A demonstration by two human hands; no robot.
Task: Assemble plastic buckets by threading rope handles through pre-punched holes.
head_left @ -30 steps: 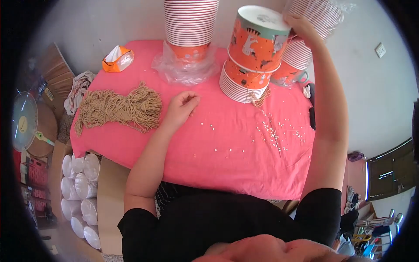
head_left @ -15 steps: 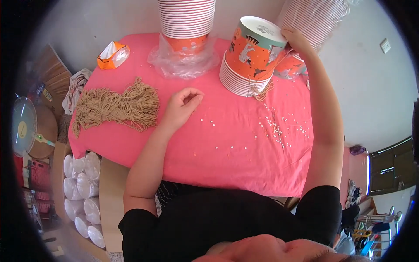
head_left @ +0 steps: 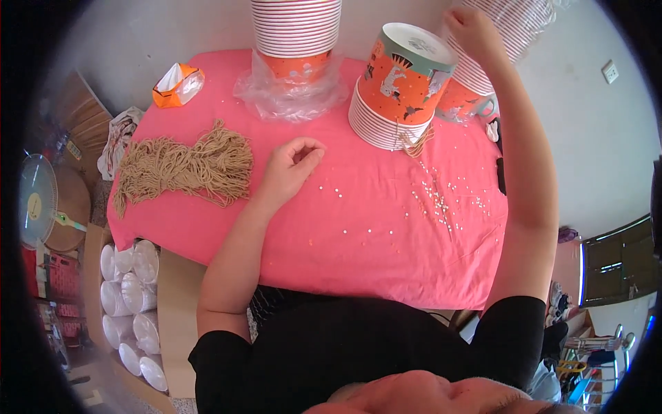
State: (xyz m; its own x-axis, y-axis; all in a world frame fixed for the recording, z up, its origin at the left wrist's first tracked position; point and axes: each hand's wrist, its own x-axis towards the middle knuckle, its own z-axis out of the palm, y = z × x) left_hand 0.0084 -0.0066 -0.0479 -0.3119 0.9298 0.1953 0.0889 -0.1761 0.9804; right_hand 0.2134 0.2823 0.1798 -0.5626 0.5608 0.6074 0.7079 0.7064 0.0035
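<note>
My right hand (head_left: 476, 31) is up at the far right corner, fingers curled against the tilted stack of cups (head_left: 510, 27) there; I cannot tell whether the grip has closed on a rim or only rests on it. My left hand (head_left: 289, 165) lies on the pink worktop (head_left: 331, 255), fingers loosely curled, pinching nothing, just right of the heap of cords (head_left: 183, 165). Between my arms stands an orange bucket (head_left: 407, 79), upside down on a low stack of its kind, with a bit of cord hanging at the stack's base. Behind my left hand a tall stack (head_left: 296, 27) stands in a loose plastic bag. Small white bits (head_left: 441, 200) are scattered on the cloth. I judge the work far from finished: the cord heap is large, and many cups remain stacked.
</note>
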